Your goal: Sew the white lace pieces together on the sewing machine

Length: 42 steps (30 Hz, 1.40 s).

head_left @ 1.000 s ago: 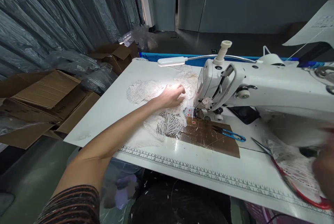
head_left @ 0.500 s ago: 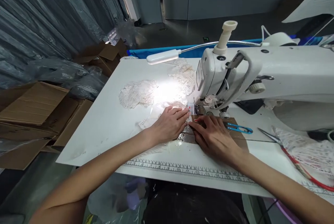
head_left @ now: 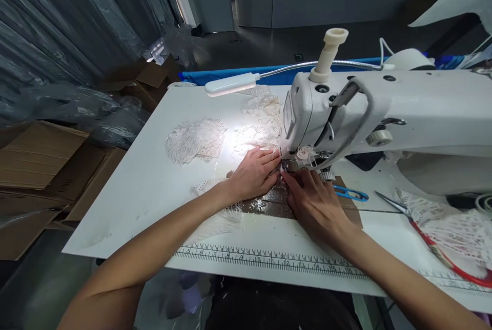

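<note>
Close to the presser foot of a white sewing machine point(head_left: 307, 109), my left hand point(head_left: 257, 172) lies with its fingers stretched out flat. Under and beside it is pale lace point(head_left: 215, 220), which trails toward the table's front. My right hand point(head_left: 313, 204) is on the other side of the foot, fingers bent and tips pressed together by the needle area. Whatever is at those fingertips is too small and covered to make out. A brown taped patch point(head_left: 269, 206) shows on the table between the hands. Blue thread snips point(head_left: 350, 193) lie just beyond my right hand.
More lace pieces point(head_left: 198, 140) lie at the left and behind the needle. Scissors point(head_left: 392, 203) point leftward near red-edged lace point(head_left: 442, 222) on the right. A lamp point(head_left: 232, 85) hangs over the table point(head_left: 126, 202). A ruler strip point(head_left: 269, 262) runs along the front; cardboard boxes point(head_left: 42, 150) stand left.
The right fingertips have moved up closer to the presser foot, and the left hand has shifted slightly forward. More of the brown patch shows between them. The view has shifted a little.
</note>
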Each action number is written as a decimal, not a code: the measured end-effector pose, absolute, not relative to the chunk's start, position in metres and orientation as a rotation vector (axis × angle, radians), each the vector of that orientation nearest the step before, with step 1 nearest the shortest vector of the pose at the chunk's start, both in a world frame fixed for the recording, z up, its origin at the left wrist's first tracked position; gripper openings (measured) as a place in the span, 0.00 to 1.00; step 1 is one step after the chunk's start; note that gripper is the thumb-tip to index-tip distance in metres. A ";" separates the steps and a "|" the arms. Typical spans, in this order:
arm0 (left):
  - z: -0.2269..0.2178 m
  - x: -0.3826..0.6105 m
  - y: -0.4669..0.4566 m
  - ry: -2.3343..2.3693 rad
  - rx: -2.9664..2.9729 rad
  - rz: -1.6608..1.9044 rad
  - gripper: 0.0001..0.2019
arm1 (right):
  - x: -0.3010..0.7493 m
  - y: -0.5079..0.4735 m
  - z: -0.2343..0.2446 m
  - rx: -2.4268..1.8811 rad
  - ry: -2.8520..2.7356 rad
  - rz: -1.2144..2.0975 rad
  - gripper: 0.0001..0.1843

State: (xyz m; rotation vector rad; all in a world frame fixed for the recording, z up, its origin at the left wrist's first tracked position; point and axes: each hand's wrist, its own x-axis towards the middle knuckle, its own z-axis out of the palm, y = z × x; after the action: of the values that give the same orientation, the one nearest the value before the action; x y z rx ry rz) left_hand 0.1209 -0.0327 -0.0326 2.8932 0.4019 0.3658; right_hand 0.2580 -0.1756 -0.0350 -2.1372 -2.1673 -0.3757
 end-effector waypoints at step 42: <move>-0.023 0.116 -0.026 0.709 3.088 0.503 0.17 | 0.275 -0.194 -0.039 -2.077 -2.042 -0.292 0.20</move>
State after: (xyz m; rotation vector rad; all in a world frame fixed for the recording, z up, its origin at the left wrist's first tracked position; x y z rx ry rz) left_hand 0.1161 -0.0264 -0.0226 3.0879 0.7094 0.5028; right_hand 0.2754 -0.1943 -0.0390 -2.0767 -2.0417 -0.2919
